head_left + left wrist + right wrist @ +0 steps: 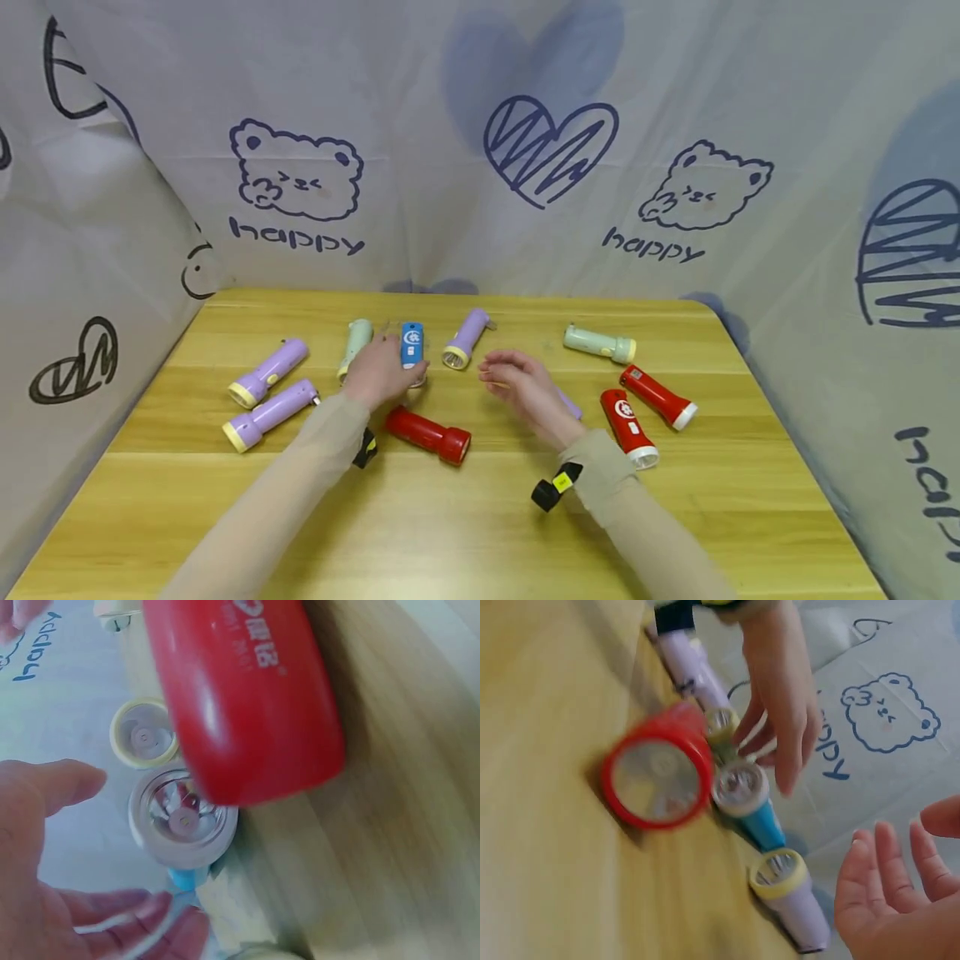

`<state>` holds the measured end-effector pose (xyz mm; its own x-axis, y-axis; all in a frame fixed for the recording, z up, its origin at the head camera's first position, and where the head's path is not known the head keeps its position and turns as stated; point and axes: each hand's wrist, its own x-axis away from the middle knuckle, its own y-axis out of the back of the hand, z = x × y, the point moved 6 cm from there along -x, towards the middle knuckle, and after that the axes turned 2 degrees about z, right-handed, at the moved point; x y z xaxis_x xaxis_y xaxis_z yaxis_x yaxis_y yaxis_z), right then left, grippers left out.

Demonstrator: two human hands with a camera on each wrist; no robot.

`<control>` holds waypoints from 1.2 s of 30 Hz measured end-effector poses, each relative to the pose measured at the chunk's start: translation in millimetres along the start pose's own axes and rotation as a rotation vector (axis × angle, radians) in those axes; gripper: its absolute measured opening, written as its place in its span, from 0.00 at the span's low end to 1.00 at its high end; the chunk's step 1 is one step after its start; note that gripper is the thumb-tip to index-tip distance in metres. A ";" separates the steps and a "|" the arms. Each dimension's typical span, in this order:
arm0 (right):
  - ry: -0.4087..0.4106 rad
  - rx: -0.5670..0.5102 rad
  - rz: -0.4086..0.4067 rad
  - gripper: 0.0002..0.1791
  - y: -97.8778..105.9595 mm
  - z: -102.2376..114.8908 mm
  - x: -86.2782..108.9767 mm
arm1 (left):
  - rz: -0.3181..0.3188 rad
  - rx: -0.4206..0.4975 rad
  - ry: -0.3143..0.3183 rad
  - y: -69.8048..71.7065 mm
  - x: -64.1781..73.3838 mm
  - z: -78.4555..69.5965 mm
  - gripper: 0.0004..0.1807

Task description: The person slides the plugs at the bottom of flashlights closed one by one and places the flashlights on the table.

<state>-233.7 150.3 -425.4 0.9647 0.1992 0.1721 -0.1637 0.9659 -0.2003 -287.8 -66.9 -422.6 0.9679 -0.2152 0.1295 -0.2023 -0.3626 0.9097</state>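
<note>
My left hand [382, 371] reaches over the far middle of the table beside a blue flashlight [412, 343] with a white head. In the left wrist view its thumb and fingers stand apart around the blue flashlight's head [184, 817], holding nothing. A pale green flashlight [358, 340] lies just left of this hand, partly covered by it. My right hand [525, 387] hovers with loosely bent fingers, palm turned inward, gripping nothing. Nearest its fingertips is a purple flashlight [467, 337]; another purple one [568, 406] is mostly hidden behind the hand. Between the forearms lies a red flashlight [429, 435].
Two purple flashlights with yellow heads [270, 372] lie at the left. On the right are a pale green flashlight [600, 342] and two red ones with white heads [628, 425]. A printed cloth [427, 183] hangs behind and beside the wooden table [465, 533].
</note>
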 end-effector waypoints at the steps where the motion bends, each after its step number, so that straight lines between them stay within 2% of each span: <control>1: 0.011 0.040 -0.007 0.18 0.7 1.5 -3.7 | -0.013 0.002 -0.013 1.5 1.9 -0.1 0.43; 6: 0.088 0.343 -0.046 0.20 -2.0 12.3 -20.7 | -0.067 0.018 -0.088 6.5 9.6 -0.2 0.33; 10: 0.132 0.605 -0.054 0.21 -9.2 18.2 -36.2 | -0.090 0.011 -0.114 12.1 18.1 0.6 0.26; 19: 0.152 0.951 -0.044 0.26 -20.2 13.9 -66.5 | -0.108 0.000 -0.129 18.1 35.7 0.9 0.25; 25: 0.059 1.044 -0.041 0.29 -22.4 2.2 -83.1 | -0.131 -0.001 -0.141 18.2 42.7 4.4 0.23; 30: -0.012 1.037 -0.030 0.32 -24.6 -5.5 -93.1 | -0.140 0.014 -0.134 14.3 44.6 8.8 0.23; 36: -0.051 1.053 -0.005 0.32 -30.7 -11.0 -101.7 | -0.154 0.021 -0.139 12.1 45.3 11.1 0.22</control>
<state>-324.6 98.6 -447.4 0.9602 0.1777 0.2156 -0.2794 0.6180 0.7349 -248.1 -91.2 -410.1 0.9582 -0.2781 -0.0671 -0.0582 -0.4192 0.9060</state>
